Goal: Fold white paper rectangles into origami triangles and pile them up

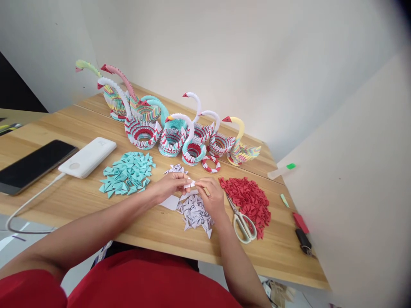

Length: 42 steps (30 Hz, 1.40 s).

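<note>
Between my two hands is a small white paper piece (190, 184), held above a pile of folded white paper pieces (195, 213). The fingers of my left hand (171, 185) pinch its left side. My right hand (211, 194) has thumb and fingertips closed on its right side. A flat white paper sheet (170, 202) lies below my left hand, and a smaller heap of white pieces (176, 169) sits just behind it. Teal folded pieces (128, 173) are piled to the left, red folded pieces (248, 199) to the right.
Several paper swans (143, 132) stand along the back, with a red-and-white ring (211, 164) before them. Scissors (244, 226) lie beside the red pile. A phone (35, 164) and a cabled white power bank (88, 157) are at the left; a black key fob (302, 240) is at the right edge.
</note>
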Available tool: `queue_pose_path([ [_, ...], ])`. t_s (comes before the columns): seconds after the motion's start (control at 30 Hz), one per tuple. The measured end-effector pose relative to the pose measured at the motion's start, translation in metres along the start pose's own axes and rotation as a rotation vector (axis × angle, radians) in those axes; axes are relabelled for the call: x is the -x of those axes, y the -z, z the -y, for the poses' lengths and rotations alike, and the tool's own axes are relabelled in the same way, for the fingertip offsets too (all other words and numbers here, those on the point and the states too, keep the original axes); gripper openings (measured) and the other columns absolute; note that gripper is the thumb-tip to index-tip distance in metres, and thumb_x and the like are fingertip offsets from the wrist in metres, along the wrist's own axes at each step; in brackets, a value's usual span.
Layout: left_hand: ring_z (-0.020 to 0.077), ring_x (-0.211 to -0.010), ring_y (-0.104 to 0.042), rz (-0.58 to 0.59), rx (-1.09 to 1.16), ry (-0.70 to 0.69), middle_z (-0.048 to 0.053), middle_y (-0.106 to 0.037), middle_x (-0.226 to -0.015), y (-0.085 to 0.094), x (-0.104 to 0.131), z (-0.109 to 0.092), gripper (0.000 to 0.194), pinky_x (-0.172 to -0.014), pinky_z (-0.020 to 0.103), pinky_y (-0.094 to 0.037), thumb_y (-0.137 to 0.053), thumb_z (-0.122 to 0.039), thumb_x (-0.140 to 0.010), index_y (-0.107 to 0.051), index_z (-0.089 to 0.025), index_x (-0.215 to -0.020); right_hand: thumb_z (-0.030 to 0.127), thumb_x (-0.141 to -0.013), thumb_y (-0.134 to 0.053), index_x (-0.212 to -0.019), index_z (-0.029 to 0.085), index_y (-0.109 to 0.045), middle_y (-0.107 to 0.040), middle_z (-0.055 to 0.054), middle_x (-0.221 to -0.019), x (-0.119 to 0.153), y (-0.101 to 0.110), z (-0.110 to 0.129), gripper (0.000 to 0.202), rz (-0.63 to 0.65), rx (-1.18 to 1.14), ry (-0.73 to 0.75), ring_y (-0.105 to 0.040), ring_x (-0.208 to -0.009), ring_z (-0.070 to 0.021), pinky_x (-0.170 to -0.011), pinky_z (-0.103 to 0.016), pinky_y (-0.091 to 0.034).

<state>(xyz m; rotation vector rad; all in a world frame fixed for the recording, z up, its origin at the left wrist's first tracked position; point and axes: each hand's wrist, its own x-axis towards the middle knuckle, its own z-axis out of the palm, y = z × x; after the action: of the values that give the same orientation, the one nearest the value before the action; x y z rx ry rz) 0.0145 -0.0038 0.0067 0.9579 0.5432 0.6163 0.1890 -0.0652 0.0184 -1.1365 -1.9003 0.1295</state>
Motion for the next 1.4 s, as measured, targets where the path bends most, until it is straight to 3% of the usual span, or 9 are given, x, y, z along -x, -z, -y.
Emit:
queue_pose_path([
  [0.3, 0.0088, -0.052, -0.054, 0.022, -0.060, 0.079, 0.002, -0.065, -0.061, -0.002, 0.002, -0.003, 0.023, -0.059, 0.024, -0.042, -0.070, -0.032, -0.073, -0.060, -0.013, -0.068, 0.014, -0.088, -0.057, -0.089, 0.023, -0.068, -0.068, -0.005, -0.082, 0.001, 0.004, -0.010, 0.015, 0.052, 0.042, 0.152, -0.060, -0.078, -0.0177, -0.069, -0.033, -0.049],
  [0.57, 0.0088, -0.052, -0.053, 0.003, -0.106, 0.093, 0.001, -0.065, -0.062, 0.000, 0.003, -0.002, 0.024, -0.058, 0.023, -0.042, -0.069, -0.035, -0.073, -0.059, -0.013, -0.068, 0.013, -0.088, -0.055, -0.088, 0.023, -0.069, -0.070, -0.006, -0.085, 0.003, 0.004, -0.015, 0.016, 0.099, 0.021, 0.139, -0.062, -0.080, -0.0179, -0.070, -0.033, -0.050],
  [0.7, 0.0100, -0.054, -0.054, -0.061, -0.290, 0.029, 0.002, -0.066, -0.064, 0.000, 0.002, 0.001, 0.021, -0.056, 0.022, -0.041, -0.065, -0.033, -0.076, -0.061, -0.014, -0.072, 0.016, -0.089, -0.054, -0.084, 0.022, -0.068, -0.071, -0.005, -0.083, 0.004, 0.001, -0.015, 0.016, 0.128, -0.021, 0.026, -0.063, -0.079, -0.0177, -0.071, -0.033, -0.050],
  [0.93, 0.0136, -0.065, -0.058, -0.168, -0.808, -0.322, 0.001, -0.068, -0.071, -0.004, 0.004, 0.002, 0.018, -0.061, 0.023, -0.039, -0.056, -0.028, -0.083, -0.067, -0.016, -0.076, 0.026, -0.081, -0.062, -0.078, 0.020, -0.065, -0.069, -0.002, -0.080, 0.004, -0.006, -0.012, 0.007, 0.066, -0.221, -0.441, -0.064, -0.076, -0.0165, -0.072, -0.028, -0.049],
  [1.03, 0.0149, -0.068, -0.060, -0.158, -0.897, -0.373, 0.001, -0.069, -0.074, -0.003, 0.004, 0.004, 0.017, -0.064, 0.023, -0.040, -0.055, -0.028, -0.084, -0.068, -0.018, -0.081, 0.029, -0.079, -0.063, -0.077, 0.019, -0.063, -0.068, -0.002, -0.077, 0.003, -0.009, -0.009, 0.010, 0.032, -0.291, -0.557, -0.062, -0.071, -0.0156, -0.068, -0.027, -0.048],
  [1.23, 0.0130, -0.062, -0.055, -0.189, -0.688, -0.273, 0.001, -0.065, -0.067, -0.002, 0.000, 0.007, 0.018, -0.059, 0.023, -0.040, -0.061, -0.034, -0.079, -0.065, -0.016, -0.076, 0.030, -0.075, -0.065, -0.079, 0.019, -0.059, -0.063, 0.000, -0.072, 0.000, -0.012, -0.003, 0.013, -0.043, -0.412, -0.661, -0.058, -0.065, -0.0132, -0.062, -0.024, -0.048],
  [1.4, 0.0114, -0.060, -0.054, -0.095, -0.380, -0.142, 0.002, -0.064, -0.067, -0.001, -0.002, 0.005, 0.020, -0.061, 0.024, -0.043, -0.061, -0.034, -0.078, -0.063, -0.014, -0.076, 0.030, -0.075, -0.065, -0.087, 0.019, -0.060, -0.064, 0.000, -0.077, 0.000, -0.010, -0.002, 0.018, 0.000, -0.530, -0.705, -0.060, -0.068, -0.0136, -0.064, -0.025, -0.049],
])
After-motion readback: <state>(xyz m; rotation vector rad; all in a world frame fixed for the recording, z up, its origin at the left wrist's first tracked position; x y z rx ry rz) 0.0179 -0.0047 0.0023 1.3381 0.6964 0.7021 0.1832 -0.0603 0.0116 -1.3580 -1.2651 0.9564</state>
